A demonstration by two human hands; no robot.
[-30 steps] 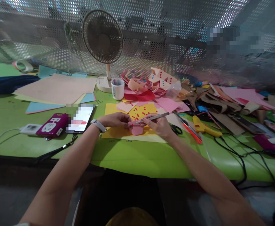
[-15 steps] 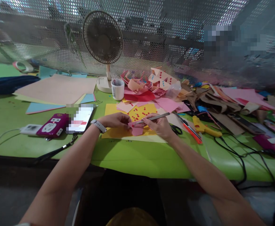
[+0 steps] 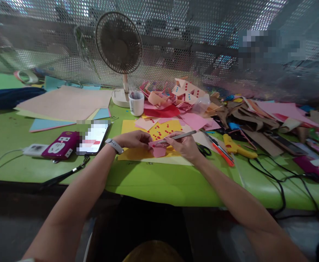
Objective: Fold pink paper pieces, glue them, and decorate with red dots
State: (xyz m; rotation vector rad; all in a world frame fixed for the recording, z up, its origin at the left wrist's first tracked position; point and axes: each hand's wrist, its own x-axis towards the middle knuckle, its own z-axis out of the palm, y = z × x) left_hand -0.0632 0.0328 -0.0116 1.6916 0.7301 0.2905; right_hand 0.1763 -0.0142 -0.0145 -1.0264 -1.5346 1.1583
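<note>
Over the yellow paper [image 3: 129, 125], my left hand [image 3: 137, 140] pinches the edge of a small cut piece of pink paper [image 3: 158, 151]. My right hand [image 3: 183, 145] grips slim grey tweezers [image 3: 184, 134] like a pen. Their tip points left and rests at the upper part of the pink piece, near a red spot. Whether the tip touches it is too small to tell. Many small red paper bits [image 3: 157, 137] lie scattered on the yellow sheet just beyond my hands. Black-handled scissors [image 3: 204, 150] lie right of my right hand, partly hidden.
Left are a phone [image 3: 94, 137], a purple power bank [image 3: 61, 145] and large paper sheets [image 3: 66, 100]. A fan [image 3: 119, 43] and white cup [image 3: 136, 103] stand behind. Right lie an orange cutter [image 3: 222, 153], a yellow glue gun [image 3: 237, 147], black cables [image 3: 279, 178] and paper scraps [image 3: 258, 120].
</note>
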